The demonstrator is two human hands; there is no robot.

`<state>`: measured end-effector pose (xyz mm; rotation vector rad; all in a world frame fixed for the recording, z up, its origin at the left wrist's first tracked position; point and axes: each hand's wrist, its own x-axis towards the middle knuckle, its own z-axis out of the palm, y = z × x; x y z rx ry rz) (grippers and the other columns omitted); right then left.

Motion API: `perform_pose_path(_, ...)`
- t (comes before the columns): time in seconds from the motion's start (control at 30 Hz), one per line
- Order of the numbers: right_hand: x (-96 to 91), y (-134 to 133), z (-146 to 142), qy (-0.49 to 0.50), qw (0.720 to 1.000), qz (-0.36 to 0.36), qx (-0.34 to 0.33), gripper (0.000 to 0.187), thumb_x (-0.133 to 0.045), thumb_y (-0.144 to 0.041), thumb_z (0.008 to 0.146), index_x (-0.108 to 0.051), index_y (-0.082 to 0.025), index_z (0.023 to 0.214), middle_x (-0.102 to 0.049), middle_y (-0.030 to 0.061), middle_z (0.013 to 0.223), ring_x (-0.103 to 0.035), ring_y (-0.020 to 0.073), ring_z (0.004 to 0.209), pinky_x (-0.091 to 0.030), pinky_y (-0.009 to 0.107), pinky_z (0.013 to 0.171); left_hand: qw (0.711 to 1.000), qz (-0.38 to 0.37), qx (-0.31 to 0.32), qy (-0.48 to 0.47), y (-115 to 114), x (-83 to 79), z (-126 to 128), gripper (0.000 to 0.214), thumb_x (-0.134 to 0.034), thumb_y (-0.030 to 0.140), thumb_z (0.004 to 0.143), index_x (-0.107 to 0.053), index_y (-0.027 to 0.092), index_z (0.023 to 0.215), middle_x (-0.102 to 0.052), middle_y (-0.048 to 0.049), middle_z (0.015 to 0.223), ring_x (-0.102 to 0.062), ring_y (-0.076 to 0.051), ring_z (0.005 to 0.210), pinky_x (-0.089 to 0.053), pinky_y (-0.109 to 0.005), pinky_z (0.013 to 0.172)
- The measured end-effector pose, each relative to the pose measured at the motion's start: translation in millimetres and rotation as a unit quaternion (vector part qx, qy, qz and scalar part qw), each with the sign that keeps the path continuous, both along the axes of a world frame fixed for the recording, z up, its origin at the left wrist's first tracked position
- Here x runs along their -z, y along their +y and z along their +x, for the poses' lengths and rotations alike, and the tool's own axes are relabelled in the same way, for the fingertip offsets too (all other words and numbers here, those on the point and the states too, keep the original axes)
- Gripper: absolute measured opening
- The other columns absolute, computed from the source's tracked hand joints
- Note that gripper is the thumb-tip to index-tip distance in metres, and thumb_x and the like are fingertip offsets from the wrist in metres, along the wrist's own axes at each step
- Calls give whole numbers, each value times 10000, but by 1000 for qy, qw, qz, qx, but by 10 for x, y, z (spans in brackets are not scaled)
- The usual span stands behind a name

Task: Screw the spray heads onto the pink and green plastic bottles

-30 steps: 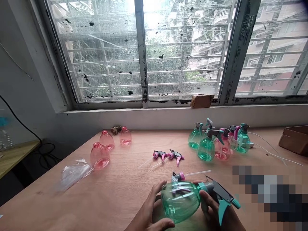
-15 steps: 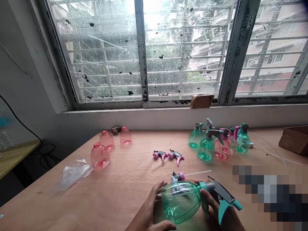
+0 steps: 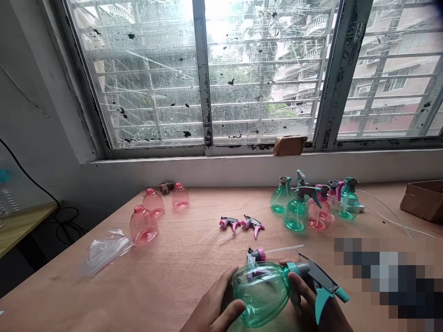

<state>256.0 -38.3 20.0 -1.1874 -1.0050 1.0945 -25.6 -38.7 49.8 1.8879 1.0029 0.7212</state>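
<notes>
A clear green spray bottle (image 3: 261, 295) lies sideways in the air between my hands, its grey and teal trigger head (image 3: 321, 281) pointing right. My left hand (image 3: 218, 302) is wrapped round the bottle's base, thumb on the near side. At the neck, my right hand (image 3: 308, 297) grips the collar, partly hidden behind the trigger head. Just beyond the bottle lies a pink and grey spray head (image 3: 259, 253) with a straw, partly covered by it. Two more pink spray heads, one left (image 3: 229, 222) and one right (image 3: 253, 224), rest farther back.
Three open pink bottles (image 3: 143, 226) stand at the left beside a clear plastic bag (image 3: 109, 249). Several green and pink spray bottles (image 3: 296, 214) cluster at the back right, near a white cable (image 3: 387, 219) and a brown box (image 3: 422, 200). A pixelated patch covers the right front.
My left thumb has shifted up onto the bottle's side from below its base. The bottle's base has dipped slightly; my right hand stays at the neck.
</notes>
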Motion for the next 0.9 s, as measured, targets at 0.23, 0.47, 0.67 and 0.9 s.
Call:
perform_pose_path(0.23, 18, 7, 21, 59, 996, 29, -66, 226, -915, -381, 715, -800, -245, 854, -747, 44, 834, -698, 304, 1007, -543, 317, 971, 996, 43, 60, -49, 44, 137, -26, 771, -598, 586, 985, -282, 275, 1616, -441, -116, 1656, -433, -356, 1510, -367, -470, 1247)
perform_pose_path(0.47, -13, -12, 7, 97, 988, 32, -116, 238, -862, -421, 790, -804, -254, 949, -777, 65, 909, -720, 297, 967, -602, 331, 847, 1000, 11, -7, -23, -5, 91, -32, 696, -505, 645, 1004, -378, 291, 1590, -471, -72, 1647, -418, -371, 1513, -335, -482, 1257)
perform_pose_path(0.67, 59, 38, 43, 40, 994, 65, -77, 216, -912, -343, 724, -810, -256, 894, -791, 53, 912, -720, 323, 1075, -555, 347, 1004, 996, 46, 26, -75, 31, 123, -14, 777, -776, 498, 896, -367, 307, 1528, -426, -130, 1641, -509, -364, 1439, -445, -437, 1177)
perform_pose_path(0.9, 62, 25, 26, 38, 997, 44, -58, 174, -882, -368, 771, -808, -266, 893, -792, 49, 1026, -684, 307, 1186, -539, 298, 1016, 996, 61, 8, -62, 2, 132, -15, 821, -850, 442, 844, -384, 328, 1511, -360, -135, 1675, -398, -382, 1514, -376, -469, 1228)
